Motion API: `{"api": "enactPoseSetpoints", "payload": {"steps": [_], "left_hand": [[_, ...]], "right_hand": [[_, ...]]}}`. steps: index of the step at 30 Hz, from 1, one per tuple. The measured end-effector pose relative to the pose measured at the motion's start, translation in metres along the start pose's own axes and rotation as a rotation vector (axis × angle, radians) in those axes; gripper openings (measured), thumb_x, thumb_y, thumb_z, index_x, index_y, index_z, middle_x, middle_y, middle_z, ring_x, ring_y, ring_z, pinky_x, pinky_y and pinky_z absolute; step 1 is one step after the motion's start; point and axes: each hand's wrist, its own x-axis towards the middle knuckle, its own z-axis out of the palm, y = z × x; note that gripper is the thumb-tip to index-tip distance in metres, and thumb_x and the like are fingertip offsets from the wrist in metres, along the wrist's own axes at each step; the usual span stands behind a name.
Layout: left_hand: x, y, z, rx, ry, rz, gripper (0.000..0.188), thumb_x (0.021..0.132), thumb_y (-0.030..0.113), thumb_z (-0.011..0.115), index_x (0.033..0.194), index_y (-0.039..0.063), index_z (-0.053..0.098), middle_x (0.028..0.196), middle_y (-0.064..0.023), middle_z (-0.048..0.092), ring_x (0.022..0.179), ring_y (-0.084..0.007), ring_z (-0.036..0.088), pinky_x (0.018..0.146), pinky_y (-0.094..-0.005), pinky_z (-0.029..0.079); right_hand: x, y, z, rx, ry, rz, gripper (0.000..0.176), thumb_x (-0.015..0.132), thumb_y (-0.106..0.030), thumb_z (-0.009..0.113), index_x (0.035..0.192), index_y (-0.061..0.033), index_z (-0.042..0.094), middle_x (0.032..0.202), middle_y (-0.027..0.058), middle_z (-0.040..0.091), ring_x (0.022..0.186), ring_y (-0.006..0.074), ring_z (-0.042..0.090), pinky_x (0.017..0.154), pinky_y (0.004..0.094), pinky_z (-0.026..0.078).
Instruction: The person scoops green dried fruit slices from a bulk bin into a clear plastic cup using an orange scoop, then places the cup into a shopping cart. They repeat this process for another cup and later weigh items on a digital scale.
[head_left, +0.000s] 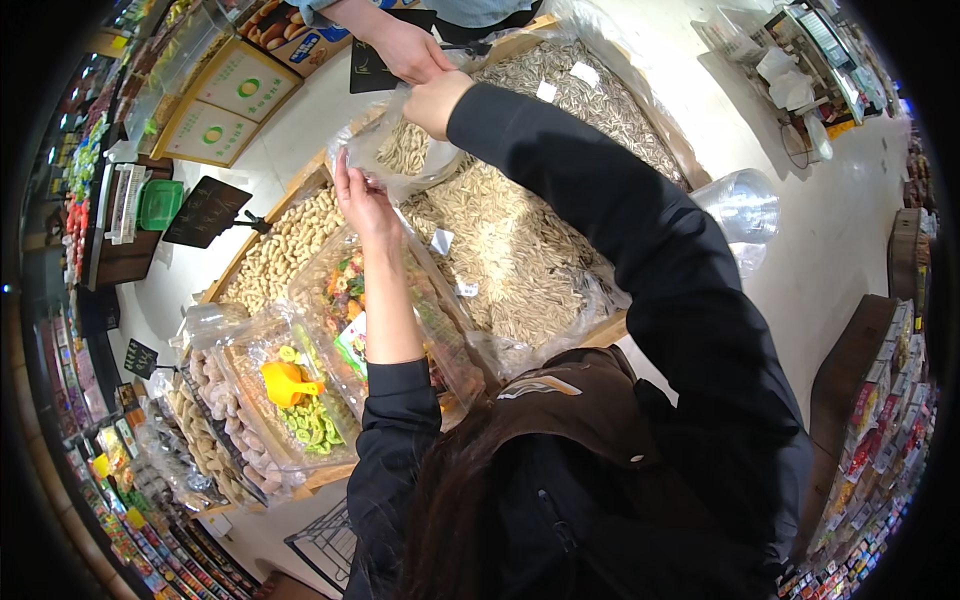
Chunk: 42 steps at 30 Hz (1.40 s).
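A clear plastic bag (412, 178) with pale seeds in shells (405, 148) lies with its mouth spread over a wooden bin. My left hand (365, 196) is at the bag's left edge, palm turned up, some fingers stretched out; whether it grips the film cannot be told. My right hand (437, 107) is closed at the bag's upper right edge, its fingers mostly hidden. Another person's hand (411, 51) touches it from above. Beneath lie pale sunflower seeds (495, 232), with darker striped seeds (577, 90) beyond.
Peanuts in shells (281, 247) fill the left compartment. Nearer are a clear box of dried fruit and vegetable chips (457, 367), a yellow scoop (289, 385) on green dried slices (315, 427), and black price signs (206, 212). Clear plastic containers (739, 206) stand at the bin's right.
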Motion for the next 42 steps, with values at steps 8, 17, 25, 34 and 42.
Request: {"api": "enactPoseSetpoints", "payload": {"steps": [8, 17, 25, 34, 42], "left_hand": [[0.009, 0.014, -0.015, 0.203, 0.177, -0.093, 0.032, 0.095, 0.005, 0.053, 0.124, 0.008, 0.040, 0.102, -0.0058, 0.059, 0.074, -0.0093, 0.050, 0.070, -0.0232, 0.046], [0.002, 0.010, -0.007, 0.890, -0.214, 0.218, 0.014, 0.089, 0.002, 0.058, 0.102, -0.001, 0.063, 0.094, -0.0067, 0.066, 0.081, -0.0111, 0.059, 0.076, -0.0236, 0.046], [-0.006, 0.009, 0.028, 0.927, -0.286, 0.079, 0.037, 0.090, 0.011, 0.058, 0.124, -0.003, 0.053, 0.114, -0.0104, 0.060, 0.106, -0.0172, 0.055, 0.090, -0.0293, 0.044], [-0.232, 0.014, 0.040, 0.841, -0.062, 0.100, 0.034, 0.091, 0.018, 0.058, 0.119, 0.001, 0.051, 0.118, -0.0118, 0.054, 0.109, -0.0212, 0.053, 0.096, -0.0317, 0.047], [-0.389, -0.054, 0.033, 0.552, -0.590, -0.355, 0.019, 0.094, 0.016, 0.055, 0.109, 0.005, 0.055, 0.102, -0.0058, 0.058, 0.095, -0.0147, 0.055, 0.084, -0.0275, 0.045]], "right_hand": [[-0.150, 0.030, -0.067, 0.163, 0.238, -0.089, 0.010, 0.086, -0.009, 0.057, 0.094, -0.0053, 0.062, 0.073, 0.0153, 0.066, 0.067, 0.0257, 0.068, 0.056, 0.0411, 0.053], [-0.344, -0.082, 0.076, 0.871, 0.002, 0.426, 0.029, 0.082, -0.012, 0.061, 0.111, -0.0115, 0.058, 0.095, 0.0160, 0.066, 0.090, 0.0340, 0.064, 0.077, 0.0433, 0.050], [-0.349, -0.119, 0.206, 0.909, 0.127, 0.495, 0.032, 0.082, -0.011, 0.057, 0.114, -0.0130, 0.056, 0.086, 0.0185, 0.063, 0.076, 0.0363, 0.064, 0.066, 0.0457, 0.050], [-0.350, -0.126, 0.221, 1.066, -0.009, 0.401, 0.051, 0.082, -0.009, 0.058, 0.131, -0.0098, 0.045, 0.123, 0.0228, 0.048, 0.115, 0.0409, 0.048, 0.093, 0.0458, 0.042], [-0.439, -0.125, 0.194, 1.083, 0.332, 0.516, 0.049, 0.078, -0.003, 0.060, 0.126, -0.0090, 0.051, 0.130, 0.0179, 0.047, 0.112, 0.0353, 0.052, 0.093, 0.0402, 0.045]]}}
